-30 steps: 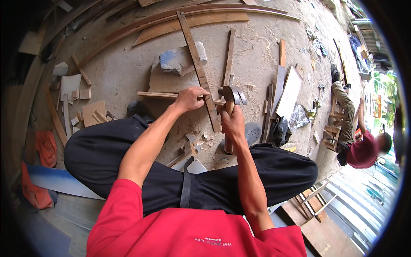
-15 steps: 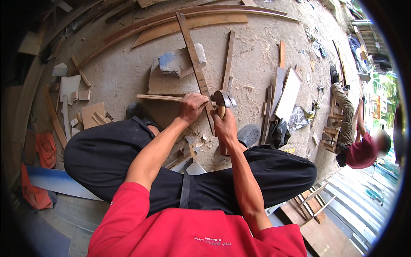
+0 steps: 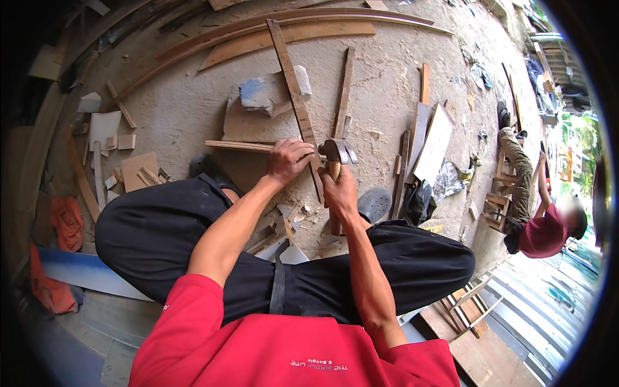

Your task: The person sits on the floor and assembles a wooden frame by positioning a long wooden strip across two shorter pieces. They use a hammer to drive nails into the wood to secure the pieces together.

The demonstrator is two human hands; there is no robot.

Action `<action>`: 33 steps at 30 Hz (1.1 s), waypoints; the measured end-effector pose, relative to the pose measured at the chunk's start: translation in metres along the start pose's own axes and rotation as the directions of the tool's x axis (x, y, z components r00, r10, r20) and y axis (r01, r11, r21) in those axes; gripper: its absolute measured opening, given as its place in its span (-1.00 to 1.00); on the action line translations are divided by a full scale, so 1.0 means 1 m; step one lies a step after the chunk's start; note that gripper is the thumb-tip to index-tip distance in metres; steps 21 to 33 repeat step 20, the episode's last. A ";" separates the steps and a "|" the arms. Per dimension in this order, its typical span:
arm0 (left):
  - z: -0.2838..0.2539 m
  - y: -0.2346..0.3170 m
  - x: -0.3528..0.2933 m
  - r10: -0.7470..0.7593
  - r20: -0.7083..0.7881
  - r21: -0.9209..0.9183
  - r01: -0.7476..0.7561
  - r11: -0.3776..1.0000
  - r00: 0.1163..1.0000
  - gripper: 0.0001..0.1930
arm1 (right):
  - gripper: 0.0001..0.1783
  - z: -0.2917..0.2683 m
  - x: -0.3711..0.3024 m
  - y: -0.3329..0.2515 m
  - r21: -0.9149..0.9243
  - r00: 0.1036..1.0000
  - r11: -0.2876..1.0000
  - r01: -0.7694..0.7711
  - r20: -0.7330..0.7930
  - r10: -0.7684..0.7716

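Note:
My right hand (image 3: 339,191) is closed round the wooden handle of a claw hammer (image 3: 336,151), its metal head upright above the fist. A long, narrow wooden strip (image 3: 291,77) slants from the far side down between my hands, crossing over a pale block with blue paint (image 3: 258,97). My left hand (image 3: 288,161) is closed, its fingers curled against the strip where the edge of a plywood board (image 3: 238,146) meets it. The fingers hide the joint, and whether a nail is there cannot be seen. The hammer head is just right of the strip, close to my left fingertips.
Long boards (image 3: 290,32) lie across the far floor. Another strip (image 3: 344,90) and a white panel (image 3: 433,142) lie to the right. Wood offcuts (image 3: 138,173) are scattered left. A co-worker (image 3: 545,229) sits at the far right. A blue-and-white saw blade (image 3: 90,274) lies left.
My hands, the hammer and the strip stay almost in place. The co-worker at the right has shifted slightly.

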State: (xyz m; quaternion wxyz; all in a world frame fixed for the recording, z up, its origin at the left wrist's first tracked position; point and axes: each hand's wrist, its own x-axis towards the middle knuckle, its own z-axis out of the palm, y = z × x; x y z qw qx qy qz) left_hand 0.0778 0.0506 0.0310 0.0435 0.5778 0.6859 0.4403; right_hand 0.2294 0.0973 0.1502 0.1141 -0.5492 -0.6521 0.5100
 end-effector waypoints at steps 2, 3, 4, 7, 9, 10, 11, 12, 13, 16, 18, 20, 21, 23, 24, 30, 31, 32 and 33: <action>0.002 0.007 -0.001 -0.078 -0.015 -0.025 0.077 0.997 0.997 -0.83 | -0.74 0.002 0.002 0.006 -0.039 0.999 0.999 0.035 0.005 -0.034; 0.003 0.009 -0.001 -0.089 -0.025 -0.019 0.089 0.996 0.996 -0.84 | -0.74 0.004 0.004 0.010 -0.059 0.999 0.997 0.052 0.007 -0.051; 0.004 0.012 -0.002 -0.102 -0.034 -0.016 0.101 0.995 0.994 -0.84 | -0.74 0.006 0.005 0.016 -0.096 0.998 0.993 0.069 0.008 -0.068; 0.004 0.012 -0.004 -0.092 -0.071 0.035 0.094 0.995 0.993 -0.84 | -0.74 0.010 0.008 0.020 -0.146 0.998 0.987 0.060 0.027 -0.057; 0.004 0.012 -0.005 -0.078 -0.084 0.059 0.083 0.995 0.993 -0.85 | -0.68 0.008 0.006 0.009 -0.113 0.999 0.993 0.025 0.043 -0.021; 0.004 0.012 -0.006 -0.075 -0.083 0.059 0.080 0.995 0.994 -0.85 | -0.65 0.006 0.004 0.002 -0.102 0.999 0.994 0.034 0.040 -0.030; 0.004 0.012 -0.006 -0.072 -0.081 0.059 0.077 0.995 0.994 -0.86 | -0.65 0.004 0.001 -0.006 -0.106 0.996 0.990 0.093 0.014 -0.093; 0.004 0.012 -0.006 -0.078 -0.085 0.060 0.083 0.995 0.993 -0.87 | -0.64 0.003 -0.002 -0.013 -0.110 0.988 0.982 0.153 -0.011 -0.155; 0.005 0.013 -0.005 -0.080 -0.086 0.057 0.085 0.995 0.993 -0.87 | -0.64 0.002 -0.005 -0.018 -0.126 0.984 0.977 0.171 -0.027 -0.176; 0.006 0.013 -0.005 -0.074 -0.074 0.054 0.078 0.995 0.995 -0.86 | -0.65 0.009 -0.009 -0.011 -0.105 0.943 0.948 0.300 -0.119 -0.311; 0.007 0.011 -0.006 -0.056 -0.059 0.059 0.060 0.996 0.997 -0.85 | -0.61 0.013 0.001 0.011 -0.271 0.994 0.957 0.105 -0.007 -0.111; 0.006 0.004 -0.008 -0.032 -0.038 0.076 0.035 0.997 0.999 -0.84 | -0.58 0.012 0.006 0.010 -0.257 0.998 0.967 0.004 0.055 0.010; 0.006 0.004 -0.008 -0.032 -0.038 0.076 0.035 0.997 0.999 -0.84 | -0.58 0.012 0.006 0.010 -0.257 0.998 0.967 0.004 0.055 0.010; 0.006 0.004 -0.008 -0.032 -0.038 0.076 0.035 0.997 0.999 -0.84 | -0.58 0.012 0.006 0.010 -0.257 0.998 0.967 0.004 0.055 0.010; 0.006 0.004 -0.008 -0.032 -0.038 0.076 0.035 0.997 0.999 -0.84 | -0.58 0.012 0.006 0.010 -0.257 0.998 0.967 0.004 0.055 0.010; 0.006 0.004 -0.008 -0.032 -0.038 0.076 0.035 0.997 0.999 -0.84 | -0.58 0.012 0.006 0.010 -0.257 0.998 0.967 0.004 0.055 0.010; 0.006 0.004 -0.008 -0.032 -0.038 0.076 0.035 0.997 0.999 -0.84 | -0.58 0.012 0.006 0.010 -0.257 0.998 0.967 0.004 0.055 0.010; 0.006 0.004 -0.008 -0.032 -0.038 0.076 0.035 0.997 0.999 -0.84 | -0.58 0.012 0.006 0.010 -0.257 0.998 0.967 0.004 0.055 0.010; 0.006 0.004 -0.008 -0.032 -0.038 0.076 0.035 0.997 0.999 -0.84 | -0.58 0.012 0.006 0.010 -0.257 0.998 0.967 0.004 0.055 0.010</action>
